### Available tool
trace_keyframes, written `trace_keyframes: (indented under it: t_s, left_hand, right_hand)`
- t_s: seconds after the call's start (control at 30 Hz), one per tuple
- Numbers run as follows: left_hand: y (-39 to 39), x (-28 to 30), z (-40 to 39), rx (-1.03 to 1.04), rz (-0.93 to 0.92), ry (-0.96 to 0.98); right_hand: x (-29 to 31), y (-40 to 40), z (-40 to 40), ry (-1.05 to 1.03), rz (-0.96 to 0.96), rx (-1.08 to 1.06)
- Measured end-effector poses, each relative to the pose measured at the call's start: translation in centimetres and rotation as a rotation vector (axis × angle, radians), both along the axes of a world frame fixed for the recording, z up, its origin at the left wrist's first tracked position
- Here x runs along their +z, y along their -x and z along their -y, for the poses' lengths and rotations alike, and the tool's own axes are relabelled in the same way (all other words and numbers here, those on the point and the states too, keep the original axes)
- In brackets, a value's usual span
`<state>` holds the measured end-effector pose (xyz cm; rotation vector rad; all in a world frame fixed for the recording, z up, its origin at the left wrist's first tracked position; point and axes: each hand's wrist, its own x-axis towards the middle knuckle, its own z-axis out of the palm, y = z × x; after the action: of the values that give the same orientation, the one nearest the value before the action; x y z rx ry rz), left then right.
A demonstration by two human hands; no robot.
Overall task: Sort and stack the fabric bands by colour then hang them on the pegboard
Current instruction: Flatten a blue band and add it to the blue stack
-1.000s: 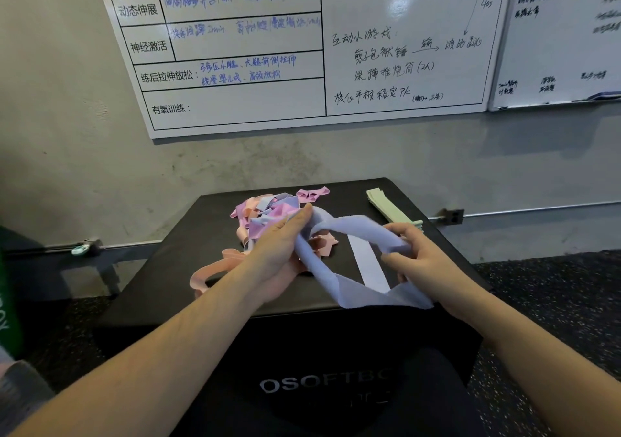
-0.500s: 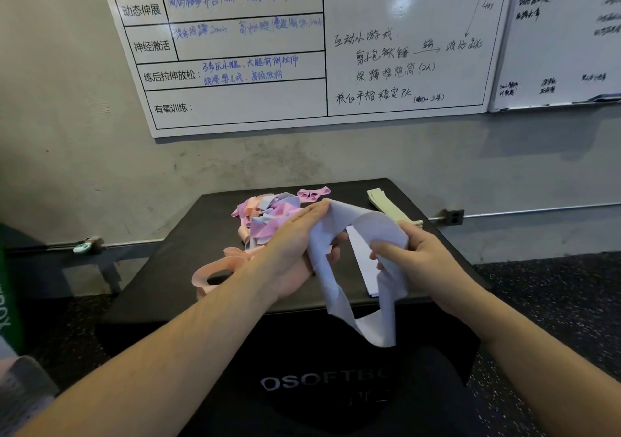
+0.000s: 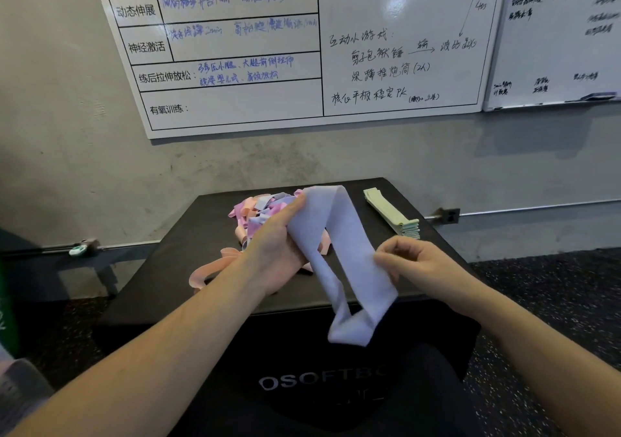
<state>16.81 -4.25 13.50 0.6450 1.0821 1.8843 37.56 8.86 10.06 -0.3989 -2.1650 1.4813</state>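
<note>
Head: lavender band (image 3: 339,255) between hands (image 3: 339,255)

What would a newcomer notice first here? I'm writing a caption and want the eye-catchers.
First, the lilac band stretched between both hands at centre, the left hand gripping its upper end, the right hand pinching its edge, its loop hanging over the black box. Behind the left hand lies a tangled pile of pink and lilac bands; a neat green stack sits at the box's far right. A whiteboard fills the wall above.
</note>
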Motion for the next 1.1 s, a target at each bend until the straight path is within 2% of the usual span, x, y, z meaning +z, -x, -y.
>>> trace_keyframes:
  t_s: [0.1,0.17,0.23,0.33,0.43,0.57,0.67,0.83,0.93,1.03,1.1]
  left_hand:
    - [0.8,-0.5,0.0,-0.019,0.003,-0.014]
    - [0.6,-0.6,0.0,-0.021,-0.018,0.023]
    - [0.2,-0.7,0.0,-0.027,-0.022,0.038]
    - [0.3,-1.0,-0.3,0.015,-0.008,0.068]
    - [0.8,-1.7,-0.9,0.132,-0.012,0.127]
    - [1.1,-3.0,-0.4,0.203,-0.055,0.203]
    - [1.5,-4.7,-0.6,0.134,-0.131,0.330]
    - [0.0,-4.9,-1.1,0.142,-0.225,0.541]
    - [-0.9,-5.4,-1.4,0.088,-0.208,0.535]
    - [-1.5,-5.8,-2.1,0.023,-0.215,0.505]
    - [-1.9,-5.8,-2.4,-0.022,-0.311,0.535]
  right_hand:
    - [-0.7,-0.6,-0.2,-0.067,0.180,0.060]
    - [-1.3,-0.4,-0.2,-0.076,0.182,0.055]
    - [-1.7,0.1,0.0,-0.077,0.113,0.017]
    - [-2.3,0.6,0.3,0.086,-0.034,-0.107]
    - [-2.5,0.7,0.2,0.137,-0.086,-0.216]
    - [-2.0,0.2,0.2,0.418,-0.172,-0.208]
    - [-1.7,0.0,0.1,0.466,-0.219,-0.209]
    - [-0.9,0.2,-0.2,0.317,-0.130,-0.234]
    - [-0.6,0.2,-0.3,0.284,-0.105,-0.215]
    - [-0.3,0.3,-0.8,0.089,-0.107,-0.271]
    - [0.0,0.4,-1.2,-0.090,-0.083,-0.297]
